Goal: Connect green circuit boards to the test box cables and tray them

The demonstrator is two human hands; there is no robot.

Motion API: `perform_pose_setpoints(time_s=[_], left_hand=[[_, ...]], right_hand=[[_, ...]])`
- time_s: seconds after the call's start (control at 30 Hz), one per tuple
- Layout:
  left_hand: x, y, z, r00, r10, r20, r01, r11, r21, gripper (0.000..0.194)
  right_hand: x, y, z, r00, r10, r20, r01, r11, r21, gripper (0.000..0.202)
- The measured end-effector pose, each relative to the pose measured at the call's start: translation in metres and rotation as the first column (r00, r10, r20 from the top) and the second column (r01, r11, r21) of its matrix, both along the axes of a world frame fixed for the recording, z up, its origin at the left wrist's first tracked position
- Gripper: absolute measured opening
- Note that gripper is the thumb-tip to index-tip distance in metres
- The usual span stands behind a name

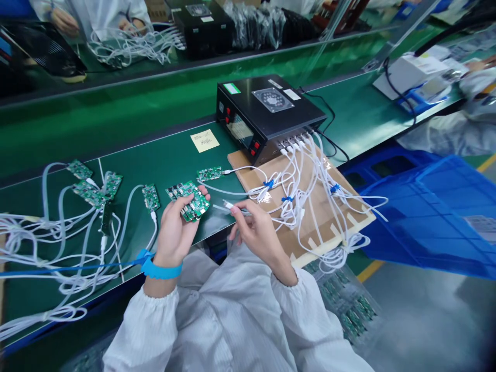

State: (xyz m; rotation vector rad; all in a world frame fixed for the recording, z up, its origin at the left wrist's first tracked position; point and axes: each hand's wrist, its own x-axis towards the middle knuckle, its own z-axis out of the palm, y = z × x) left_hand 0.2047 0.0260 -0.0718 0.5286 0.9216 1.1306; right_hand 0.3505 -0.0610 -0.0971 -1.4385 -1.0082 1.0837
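Observation:
Several green circuit boards [194, 202] are gripped together in my left hand [176, 227], which wears a blue wrist strap [161, 267]. My right hand [256, 225] pinches the white plug of a USB cable [228, 205], just right of those boards and apart from them. Beyond my hands a single circuit board [210, 173] lies on the green bench, joined to a white cable. Another board [151, 197] with a cable in it rests left of my left hand. Farther left, a cluster of boards [93, 192] sits among looping white cables.
A black box with a fan grille [267, 119] has many white cables in its side, over a cardboard sheet [248, 173]. A yellow note [204, 140] lies beside it. Blue crates [437, 206] stand at right. Across the bench a co-worker's hands [65, 21] show near more cables.

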Motion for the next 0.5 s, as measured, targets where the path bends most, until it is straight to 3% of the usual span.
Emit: perform_pose_setpoints(time_s=[0.1,0.3,0.5], left_hand=[[0.008,-0.001,0.002,0.999,0.029,0.03,-0.031,0.998,0.047,0.012],[0.02,-0.007,0.003,0.999,0.033,-0.034,-0.03,0.996,0.09,0.02],[0.026,-0.01,0.001,0.996,0.029,-0.089,-0.018,0.992,0.128,0.019]], right_hand=[[-0.001,0.0,0.002,0.997,0.029,-0.065,-0.031,0.999,-0.034,0.032],[-0.001,-0.002,0.004,0.998,0.043,0.053,-0.042,0.999,-0.006,0.029],[-0.005,-0.002,0.002,0.999,-0.01,0.048,0.01,1.0,0.02,0.03]])
